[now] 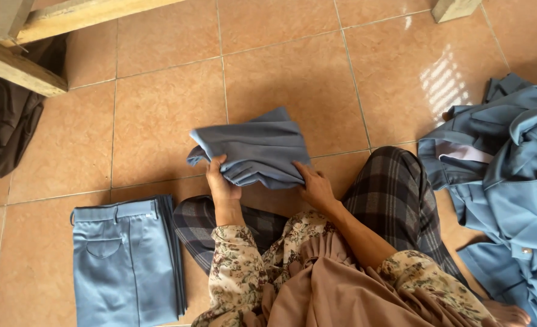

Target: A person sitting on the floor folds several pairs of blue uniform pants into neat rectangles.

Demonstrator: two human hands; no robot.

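Note:
A folded blue-grey garment (256, 145) is lifted just above the tiled floor in front of my knees. My left hand (221, 180) grips its near left edge, thumb on top. On the near right edge, my right hand (314, 185) pinches the cloth. Both forearms wear floral sleeves. I sit cross-legged in dark plaid trousers (389, 194).
A neat stack of folded light blue trousers (123, 260) lies on the floor at my left. A loose heap of blue garments (510, 181) lies at my right. Dark cloth (2, 121) hangs under a wooden frame (32, 36) at the far left. A wooden leg (455, 8) stands at the top right.

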